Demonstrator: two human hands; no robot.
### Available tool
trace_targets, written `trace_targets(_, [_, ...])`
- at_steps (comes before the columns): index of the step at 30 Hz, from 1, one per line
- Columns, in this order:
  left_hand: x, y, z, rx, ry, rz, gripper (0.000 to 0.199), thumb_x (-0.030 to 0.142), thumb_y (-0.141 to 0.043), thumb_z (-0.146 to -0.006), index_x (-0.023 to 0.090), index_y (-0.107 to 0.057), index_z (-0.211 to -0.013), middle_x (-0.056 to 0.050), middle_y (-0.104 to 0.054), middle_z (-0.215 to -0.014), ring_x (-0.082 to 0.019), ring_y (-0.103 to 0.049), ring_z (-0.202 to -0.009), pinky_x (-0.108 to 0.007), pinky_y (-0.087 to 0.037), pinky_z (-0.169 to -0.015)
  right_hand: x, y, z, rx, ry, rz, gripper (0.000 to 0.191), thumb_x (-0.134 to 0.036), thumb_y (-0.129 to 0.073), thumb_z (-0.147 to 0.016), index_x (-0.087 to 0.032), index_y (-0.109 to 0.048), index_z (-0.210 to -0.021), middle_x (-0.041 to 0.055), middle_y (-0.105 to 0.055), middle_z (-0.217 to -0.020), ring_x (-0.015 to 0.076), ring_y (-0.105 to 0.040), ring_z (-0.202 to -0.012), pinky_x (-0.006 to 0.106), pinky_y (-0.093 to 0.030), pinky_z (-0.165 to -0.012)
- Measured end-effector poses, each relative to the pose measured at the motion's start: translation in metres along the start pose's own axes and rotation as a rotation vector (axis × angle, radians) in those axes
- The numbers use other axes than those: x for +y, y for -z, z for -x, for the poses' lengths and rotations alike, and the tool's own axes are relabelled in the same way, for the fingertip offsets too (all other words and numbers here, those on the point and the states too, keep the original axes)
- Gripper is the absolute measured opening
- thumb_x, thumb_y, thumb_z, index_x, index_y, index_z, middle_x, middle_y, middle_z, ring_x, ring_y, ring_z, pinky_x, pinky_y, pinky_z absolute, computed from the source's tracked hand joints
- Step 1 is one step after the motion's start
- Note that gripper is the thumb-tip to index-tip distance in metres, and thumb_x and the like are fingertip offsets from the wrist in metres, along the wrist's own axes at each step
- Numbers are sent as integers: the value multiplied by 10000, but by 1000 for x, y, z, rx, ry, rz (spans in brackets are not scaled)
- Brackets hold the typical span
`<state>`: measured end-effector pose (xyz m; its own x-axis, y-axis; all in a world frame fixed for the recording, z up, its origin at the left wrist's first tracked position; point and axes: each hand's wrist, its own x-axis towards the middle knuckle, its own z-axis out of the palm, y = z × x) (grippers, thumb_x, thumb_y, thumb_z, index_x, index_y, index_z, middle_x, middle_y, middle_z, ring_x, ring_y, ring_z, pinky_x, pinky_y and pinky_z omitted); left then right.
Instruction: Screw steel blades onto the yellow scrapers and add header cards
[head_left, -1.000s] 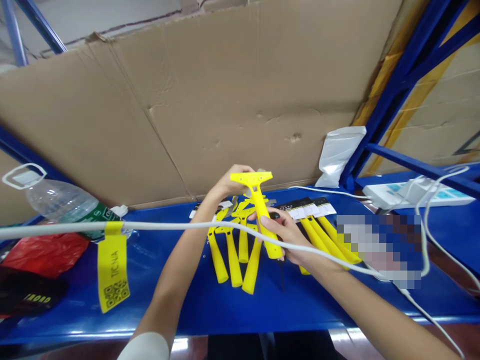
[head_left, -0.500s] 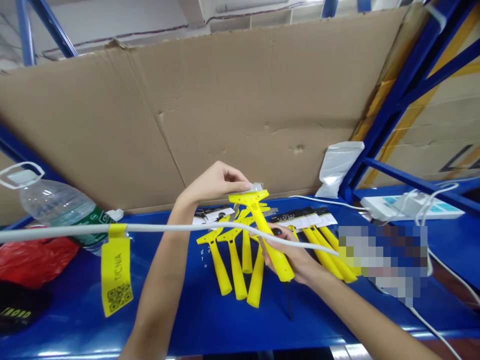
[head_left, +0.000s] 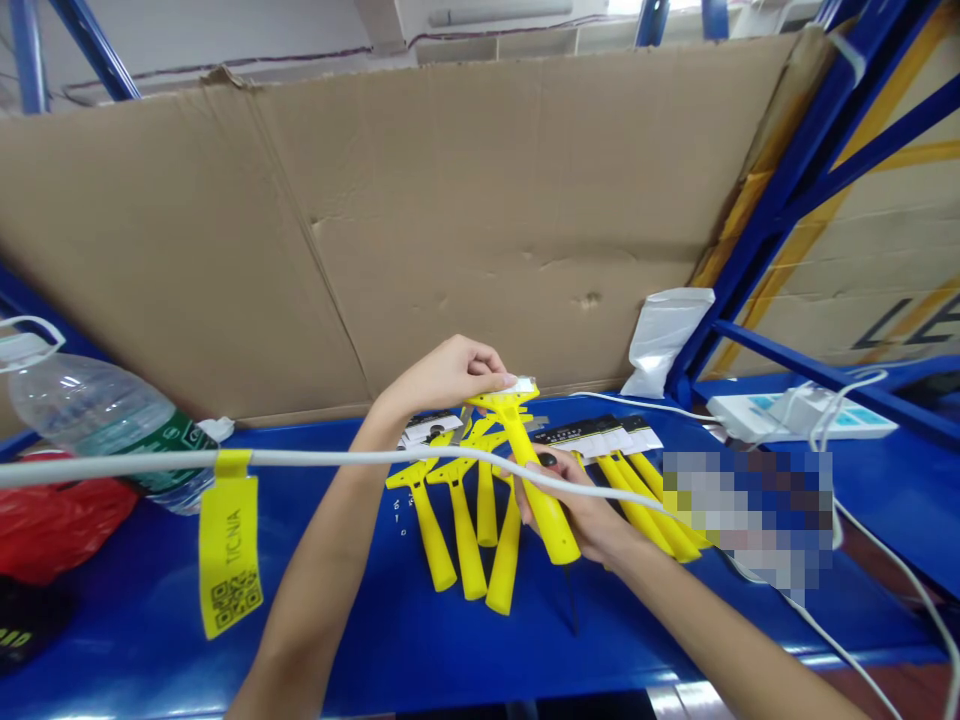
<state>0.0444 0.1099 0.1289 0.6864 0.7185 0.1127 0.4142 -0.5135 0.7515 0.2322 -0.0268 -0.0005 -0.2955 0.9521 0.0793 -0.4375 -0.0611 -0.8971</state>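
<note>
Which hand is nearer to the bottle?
Left. The left hand is right of the bottle, at the yellow tool's head; the right hand is farther right, gripping its handle.

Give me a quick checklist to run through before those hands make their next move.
1. Scraper held: ok. The right hand grips the yellow scraper by its handle, head raised.
2. Left hand at the scraper's head: ok. Its thumb reaches the clear piece there; whether it pinches it, cannot tell.
3. Clear piece fully seated: cannot tell. The fingers partly hide it.
4. Unobstructed view: not ok. The white cable crosses in front of the scraper.
5. Small loose parts away from both hands: ok. They lie on the blue table, left of the other scrapers.
</note>
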Motion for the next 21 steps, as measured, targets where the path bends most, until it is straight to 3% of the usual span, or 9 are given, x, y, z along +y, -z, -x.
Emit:
trace_targets(4, [2,-11,-4,-51,-45,-50,312,469,-793,-979,160,-829,-945,-69,-803,-828,-140,-632,-660,-274,-413,-592,-3,-3,-2,29,18,-12,513,-660,-856,-960,-165,-769,-855,50,-745,-650,117,-637,-459,191,-487,-456])
trace_targets(11, [9,-25,-5,-186,-73,-81,316,480,-809,-954,171,-778,-898,-22,-751,-697,-133,-561,-587,-285,-392,-581,-11,-12,-5,257,-21,-3,568,-690,-957,-810,-166,-750,-877,37,-739,-614,154,-651,-403,203,-452,-383])
trace_targets(21, [10,-22,-4,-348,-120,-179,287,425,-717,-1018,175,-746,-881,-8,-686,-664,-124,-491,-560,-276,-344,-563,-15,-14,-5,296,-45,120,529,-647,-961,-759,-180,-713,-736,26,-658,-479,137,-547,-311,207,-409,-328])
